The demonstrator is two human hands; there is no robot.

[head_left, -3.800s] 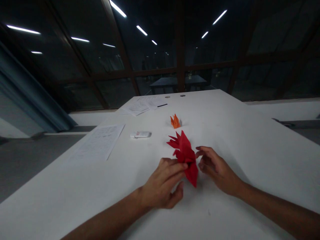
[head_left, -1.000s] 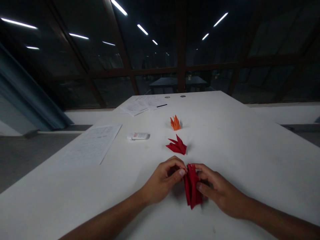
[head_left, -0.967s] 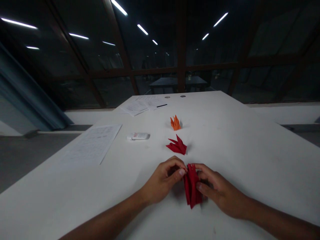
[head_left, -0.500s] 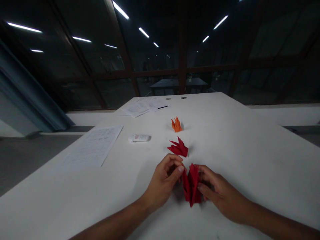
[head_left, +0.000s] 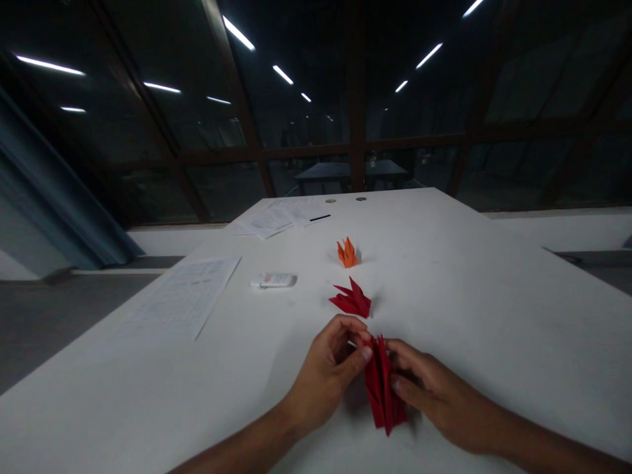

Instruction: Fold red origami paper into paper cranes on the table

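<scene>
Where the two forearms enter from the bottom edge, left hand (head_left: 328,375) and right hand (head_left: 434,395) meet at lower centre, fingers curled and pinched on a red folded paper piece (head_left: 382,388) standing on edge between them. Surface: white table (head_left: 494,309), dim room, dark windows above. Item: deep red, pleated, narrowing to a lower point. Just above: second red paper figure (head_left: 351,300), orange paper figure (head_left: 347,253); left, printed sheet (head_left: 180,303).

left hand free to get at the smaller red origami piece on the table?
Probably not right away: the left hand is pinching the red folded paper with the right hand. The smaller red origami piece lies just beyond, nothing between.
</scene>
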